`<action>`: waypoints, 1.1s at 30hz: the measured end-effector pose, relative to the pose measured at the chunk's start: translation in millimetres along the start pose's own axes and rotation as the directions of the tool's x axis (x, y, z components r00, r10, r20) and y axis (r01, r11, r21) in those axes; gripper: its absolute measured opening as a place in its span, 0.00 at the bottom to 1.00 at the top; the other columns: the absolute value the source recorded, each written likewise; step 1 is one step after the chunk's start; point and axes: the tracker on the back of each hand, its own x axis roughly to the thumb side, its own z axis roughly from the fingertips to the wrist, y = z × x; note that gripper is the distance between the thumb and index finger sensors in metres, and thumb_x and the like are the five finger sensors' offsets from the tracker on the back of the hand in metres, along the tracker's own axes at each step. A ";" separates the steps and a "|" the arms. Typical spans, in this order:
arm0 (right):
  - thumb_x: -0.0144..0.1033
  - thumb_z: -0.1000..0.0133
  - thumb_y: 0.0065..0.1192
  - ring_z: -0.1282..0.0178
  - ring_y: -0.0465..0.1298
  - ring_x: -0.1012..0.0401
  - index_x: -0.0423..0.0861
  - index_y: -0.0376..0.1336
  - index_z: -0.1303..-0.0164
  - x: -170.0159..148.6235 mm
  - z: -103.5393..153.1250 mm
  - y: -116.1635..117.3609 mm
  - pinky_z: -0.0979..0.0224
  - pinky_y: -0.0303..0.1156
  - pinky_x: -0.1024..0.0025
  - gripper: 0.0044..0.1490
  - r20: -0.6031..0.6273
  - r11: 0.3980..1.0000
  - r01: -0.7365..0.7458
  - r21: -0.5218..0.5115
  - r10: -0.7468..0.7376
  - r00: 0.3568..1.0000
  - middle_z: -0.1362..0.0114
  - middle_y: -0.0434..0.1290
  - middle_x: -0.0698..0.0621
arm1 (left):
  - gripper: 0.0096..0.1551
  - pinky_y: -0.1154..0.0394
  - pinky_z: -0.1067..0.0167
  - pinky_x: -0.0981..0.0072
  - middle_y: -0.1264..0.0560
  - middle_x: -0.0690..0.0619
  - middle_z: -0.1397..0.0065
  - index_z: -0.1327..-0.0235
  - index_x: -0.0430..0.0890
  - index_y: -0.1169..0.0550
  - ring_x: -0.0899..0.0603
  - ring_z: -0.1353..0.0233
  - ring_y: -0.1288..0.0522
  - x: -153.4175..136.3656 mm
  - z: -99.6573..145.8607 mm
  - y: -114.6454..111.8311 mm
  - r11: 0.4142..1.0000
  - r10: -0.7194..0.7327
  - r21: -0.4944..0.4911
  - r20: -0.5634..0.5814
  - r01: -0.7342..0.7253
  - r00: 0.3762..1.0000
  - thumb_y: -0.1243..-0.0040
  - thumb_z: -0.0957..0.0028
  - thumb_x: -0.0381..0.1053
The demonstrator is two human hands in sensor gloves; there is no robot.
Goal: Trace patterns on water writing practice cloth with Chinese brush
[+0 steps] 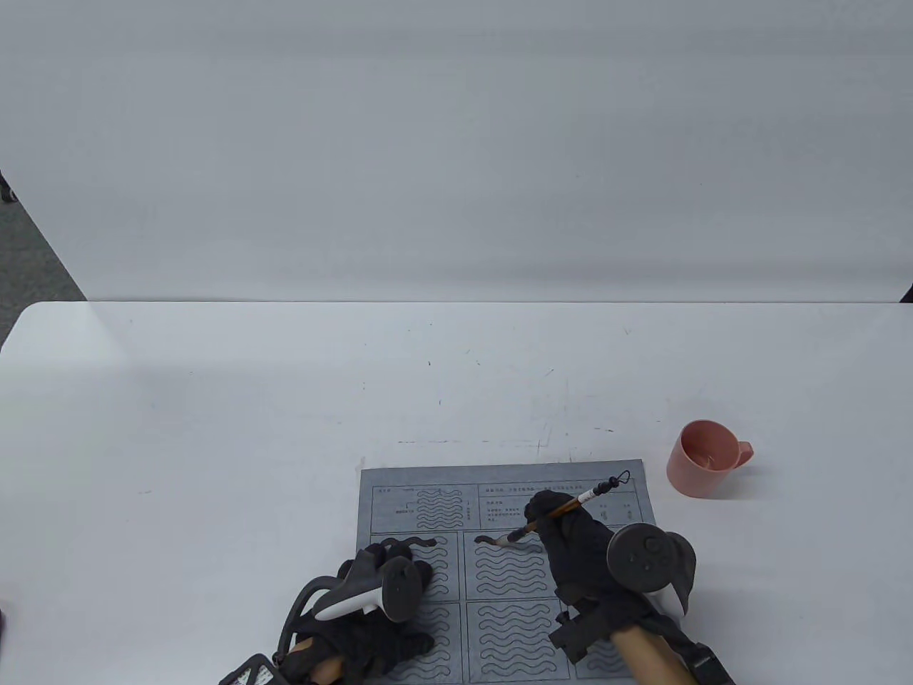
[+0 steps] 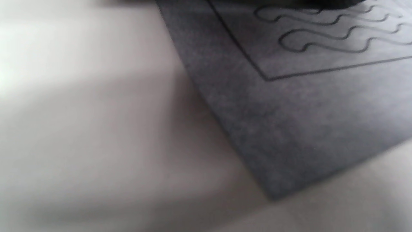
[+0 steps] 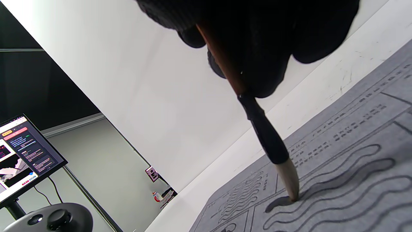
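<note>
Table view shows a white bench [image 1: 214,428] carrying a grey water writing practice cloth [image 1: 499,485] at its near edge, printed with panels of wavy outlines. On the cloth's left part rests the left hand [image 1: 378,592], black-gloved, fingers [image 1: 421,571] spread flat and pressing the cloth down; the left wrist view, blurred, shows only a cloth corner [image 2: 289,129] on the bench. The right hand [image 1: 578,549] is over the cloth's right half, its fingers [image 3: 257,48] clamped around the Chinese brush [image 1: 556,510], which leans up and to the right. A pink cup [image 1: 702,460] stands on the bench just beyond the cloth's far right corner, apart from it. In the right wrist view the pale brush tip [image 3: 289,180] touches the cloth at the left end of a dark wet stroke [image 3: 347,180] along the top wave of a panel.
</note>
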 end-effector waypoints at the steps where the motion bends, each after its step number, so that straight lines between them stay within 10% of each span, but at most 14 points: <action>1: 0.31 0.41 0.50 0.36 0.80 0.43 0.40 0.58 0.33 0.0 0.1 -0.1 0.34 0.71 0.36 0.25 0.001 1.000 -0.004 0.002 0.004 1.000 0.29 0.73 0.40 | 0.56 0.78 0.28 0.34 0.87 0.54 0.24 0.30 0.64 0.78 0.36 0.24 0.87 0.0 0.0 0.0 1.000 0.000 0.000 0.000 0.000 1.000 0.61 0.50 0.74; 33: 0.32 0.40 0.51 0.37 0.80 0.43 0.40 0.58 0.33 -2.5 2.8 -7.1 0.34 0.70 0.35 0.25 -0.004 0.999 -0.029 -0.034 0.029 1.000 0.30 0.73 0.40 | 0.56 0.78 0.28 0.34 0.87 0.55 0.24 0.30 0.64 0.79 0.36 0.24 0.87 -0.4 0.2 -0.6 1.000 0.001 -0.001 0.001 -0.001 1.000 0.61 0.50 0.74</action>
